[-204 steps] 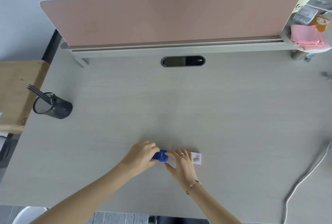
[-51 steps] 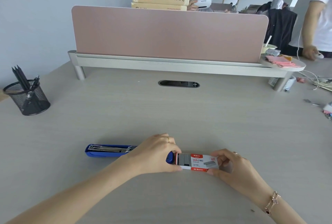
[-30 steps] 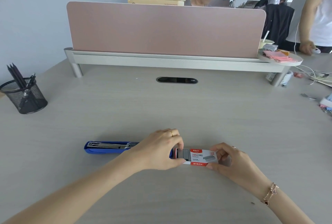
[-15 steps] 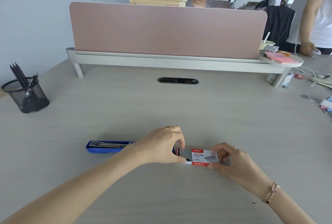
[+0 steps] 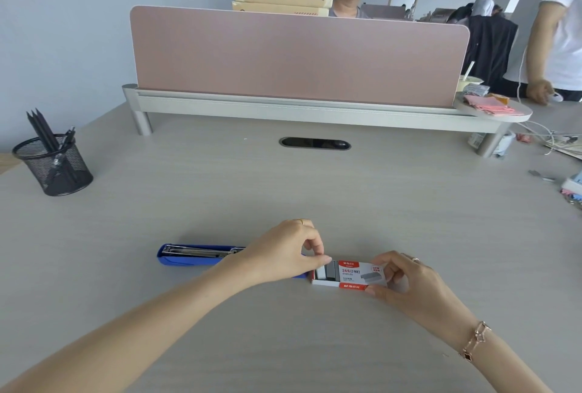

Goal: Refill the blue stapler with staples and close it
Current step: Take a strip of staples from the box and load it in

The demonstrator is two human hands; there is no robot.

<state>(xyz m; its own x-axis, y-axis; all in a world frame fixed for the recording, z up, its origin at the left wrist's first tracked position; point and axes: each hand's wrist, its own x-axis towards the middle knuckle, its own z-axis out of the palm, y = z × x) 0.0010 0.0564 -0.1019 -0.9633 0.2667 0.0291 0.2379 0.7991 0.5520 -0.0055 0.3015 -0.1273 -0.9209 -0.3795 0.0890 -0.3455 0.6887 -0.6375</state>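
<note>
Pinching w/ left hand (image 5: 283,254) the brittle grey staple strip (image 5: 327,269), we steady the light red-white cardboard box (image 5: 356,276) w/ right hand (image 5: 409,282), blue plastic stapler (image 5: 195,258) open.

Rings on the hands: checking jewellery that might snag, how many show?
2. One gold ring on the left hand, one ring on the right hand. Curled fingers may hide others.
</note>
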